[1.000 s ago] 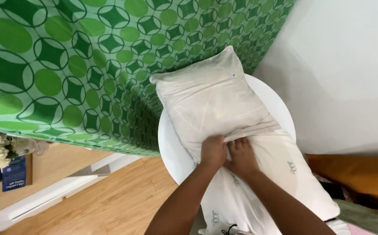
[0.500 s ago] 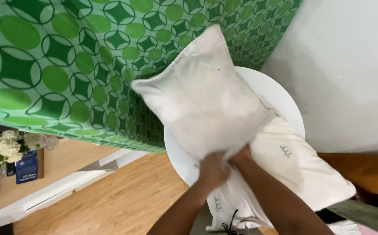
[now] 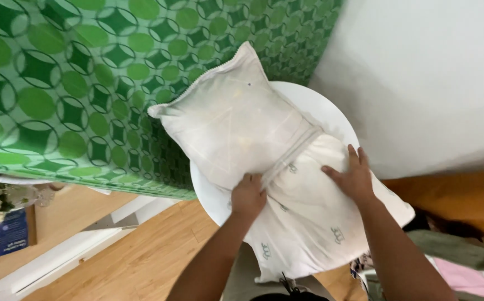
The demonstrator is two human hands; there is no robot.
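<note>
Pillow [image 3: 231, 128] lying on a round white table [image 3: 334, 114], near half tucked inside a white pillowcase [image 3: 309, 228], far half bare. Left hand [image 3: 248, 196] at the open edge of the pillowcase, fingers curled together and clamped on a fold of the cloth. Right hand [image 3: 350, 178] flat on top of the pillowcase near the same edge, fingers spread apart, pressing down and gripping nothing.

Step in hand, judging by the lie of things: cover about halfway along the pillow, with its edge bunched across the middle. Next move probably calls for a grip on that edge at both sides and an even pull toward the bare end, with the pillow kept from sliding off the table.

Long axis running on a slant, from near right to far left. Bare end pointing away and left, its top corner toward the green patterned cloth [image 3: 58, 89]. Covered end hanging over the near rim of the table, above the wooden floor [image 3: 130, 256].
</note>
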